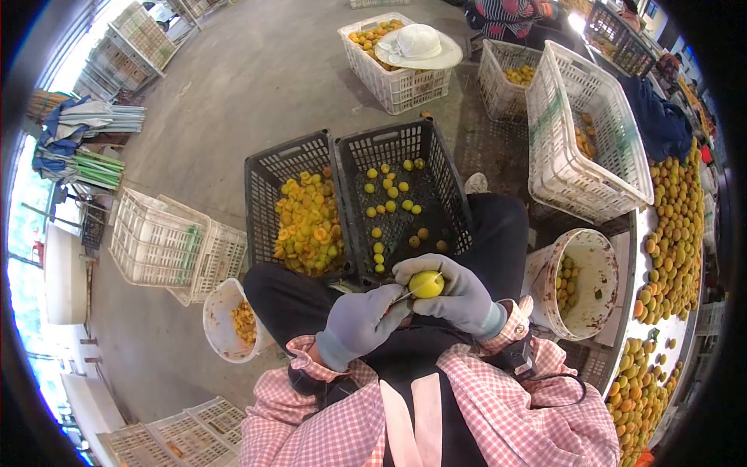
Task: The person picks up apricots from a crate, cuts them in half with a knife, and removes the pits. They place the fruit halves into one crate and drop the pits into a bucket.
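My right hand [461, 297], in a grey glove, is closed around a yellow-green apricot [426, 286] in front of my lap. Close against it, my gloved left hand [360, 322] is closed on a small knife [402, 297], whose thin blade meets the fruit; its handle is hidden in the fingers. Beyond my hands, a black crate [455, 183] holds scattered whole apricots [391, 191]. The black crate [261, 204] beside it on the left contains a heap of cut apricot halves [309, 222].
A white bucket [219, 327] with cut fruit stands left of my knee. To the right are a stained bucket [537, 292] with whole fruit, a tilted white crate [548, 140] and a table covered in apricots [673, 226]. A hat [419, 45] rests on a full crate [408, 92] ahead.
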`<state>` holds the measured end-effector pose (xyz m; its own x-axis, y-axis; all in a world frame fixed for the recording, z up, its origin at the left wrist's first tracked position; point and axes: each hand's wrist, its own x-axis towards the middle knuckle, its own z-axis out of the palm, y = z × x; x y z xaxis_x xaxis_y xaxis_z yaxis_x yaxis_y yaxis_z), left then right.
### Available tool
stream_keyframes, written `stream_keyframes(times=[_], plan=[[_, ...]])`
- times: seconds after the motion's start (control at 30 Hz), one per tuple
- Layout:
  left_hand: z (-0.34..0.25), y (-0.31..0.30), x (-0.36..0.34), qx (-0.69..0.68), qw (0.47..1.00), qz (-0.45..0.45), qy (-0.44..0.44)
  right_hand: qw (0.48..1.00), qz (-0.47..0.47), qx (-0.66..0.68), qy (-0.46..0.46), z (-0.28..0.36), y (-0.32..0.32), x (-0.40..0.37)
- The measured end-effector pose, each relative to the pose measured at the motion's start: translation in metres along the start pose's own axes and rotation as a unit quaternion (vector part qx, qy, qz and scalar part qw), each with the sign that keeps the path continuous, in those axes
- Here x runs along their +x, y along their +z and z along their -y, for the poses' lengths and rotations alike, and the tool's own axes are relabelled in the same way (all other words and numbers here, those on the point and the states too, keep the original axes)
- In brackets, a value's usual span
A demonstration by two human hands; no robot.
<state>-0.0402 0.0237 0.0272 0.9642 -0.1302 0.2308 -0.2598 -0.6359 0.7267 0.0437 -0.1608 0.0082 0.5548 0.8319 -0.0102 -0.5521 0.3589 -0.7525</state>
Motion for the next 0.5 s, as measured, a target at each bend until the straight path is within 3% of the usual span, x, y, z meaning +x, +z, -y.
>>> stream_keyframes(times=[0.13,0.3,0.4,0.5], plan=[[-0.005,-0.003,0.001,0.003,1.0,0.015,0.0,0.997,0.016,-0.043,-0.055,-0.004,-0.004,0.002],[-0.009,-0.001,0.0,0.05,0.998,0.012,0.027,0.99,0.115,-0.043,-0.066,-0.001,-0.014,0.004],[-0.008,0.001,0.0,0.064,0.997,0.001,0.036,0.996,0.08,0.04,-0.025,0.003,-0.004,0.0],[-0.011,0.002,-0.001,0.065,0.998,0.002,0.015,0.995,0.061,0.038,-0.065,-0.002,0.001,0.002]])
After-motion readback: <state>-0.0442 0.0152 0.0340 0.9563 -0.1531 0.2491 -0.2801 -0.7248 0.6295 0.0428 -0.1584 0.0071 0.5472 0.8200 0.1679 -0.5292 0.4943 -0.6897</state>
